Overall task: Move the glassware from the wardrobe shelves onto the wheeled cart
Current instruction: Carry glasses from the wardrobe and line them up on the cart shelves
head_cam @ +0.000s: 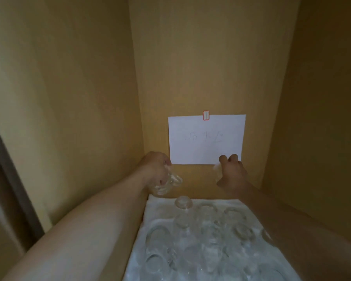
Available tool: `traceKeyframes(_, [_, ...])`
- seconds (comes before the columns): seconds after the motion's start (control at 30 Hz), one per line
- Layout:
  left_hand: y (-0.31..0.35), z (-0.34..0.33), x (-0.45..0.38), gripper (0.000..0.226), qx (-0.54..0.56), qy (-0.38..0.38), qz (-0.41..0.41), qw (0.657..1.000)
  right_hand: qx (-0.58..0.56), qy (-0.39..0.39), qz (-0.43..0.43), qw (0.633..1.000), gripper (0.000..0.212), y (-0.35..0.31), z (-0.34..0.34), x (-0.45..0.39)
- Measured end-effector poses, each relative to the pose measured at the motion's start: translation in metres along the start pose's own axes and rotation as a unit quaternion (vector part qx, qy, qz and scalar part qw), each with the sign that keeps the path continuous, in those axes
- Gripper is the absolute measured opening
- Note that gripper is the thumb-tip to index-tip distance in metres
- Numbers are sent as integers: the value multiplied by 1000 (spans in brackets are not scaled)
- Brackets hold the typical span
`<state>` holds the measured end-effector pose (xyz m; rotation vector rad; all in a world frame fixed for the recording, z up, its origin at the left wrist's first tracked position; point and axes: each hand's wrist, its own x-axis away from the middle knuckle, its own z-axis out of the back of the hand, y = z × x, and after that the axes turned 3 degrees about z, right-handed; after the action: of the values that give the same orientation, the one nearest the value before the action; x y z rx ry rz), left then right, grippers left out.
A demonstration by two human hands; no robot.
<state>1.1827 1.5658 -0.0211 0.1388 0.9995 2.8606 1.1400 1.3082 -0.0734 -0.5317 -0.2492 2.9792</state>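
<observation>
Both arms reach deep into the wooden wardrobe, above a shelf lined with a white cloth [156,201] that carries a dense crowd of clear glasses [207,240]. The left hand [157,169] has its fingers curled round a clear glass [166,184], tilted and held off the shelf near the back left corner. The right hand [232,173] curls its fingers and thumb on what looks like a second small glass [217,169], though glare against the taped paper sheet [206,138] makes it hard to be sure. The cart is not in view. The main risk looks like the withdrawal: both forearms must pass back over the packed glasses, and a low wrist or elbow could knock one, perhaps the upturned glass [183,201] near the back edge, into its neighbours. The tilted left glass is smooth and could slip from the fingers. Either held glass could also strike the wardrobe's side walls.
</observation>
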Motion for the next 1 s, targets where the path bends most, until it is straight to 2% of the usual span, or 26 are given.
traceKeyframes(0.1, [9,6,16,69,118,73,-18,990,-94,62,-57,992,75,1,18,18])
traceKeyframes(0.2, [18,3,42,65,302,93,8,949,-211,134,-109,962,83,2,33,39])
traceKeyframes(0.33, [30,-4,79,60,497,33,62,865,-318,208,-185,906,87,-3,51,73])
traceKeyframes(0.47, [28,-15,106,59,619,-71,79,778,-368,275,-229,858,79,-8,66,116])
traceKeyframes(0.63, [30,-31,144,25,683,-136,124,707,-322,324,-248,854,77,-11,73,172])
traceKeyframes(0.73, [31,-35,162,35,688,-151,137,696,-297,315,-262,863,79,-13,88,192])
traceKeyframes(0.83, [33,-35,178,45,690,-172,108,694,-274,323,-256,869,81,-17,99,208])
traceKeyframes(1.0, [39,-42,210,49,703,-202,57,679,-294,322,-266,860,89,-19,114,242])
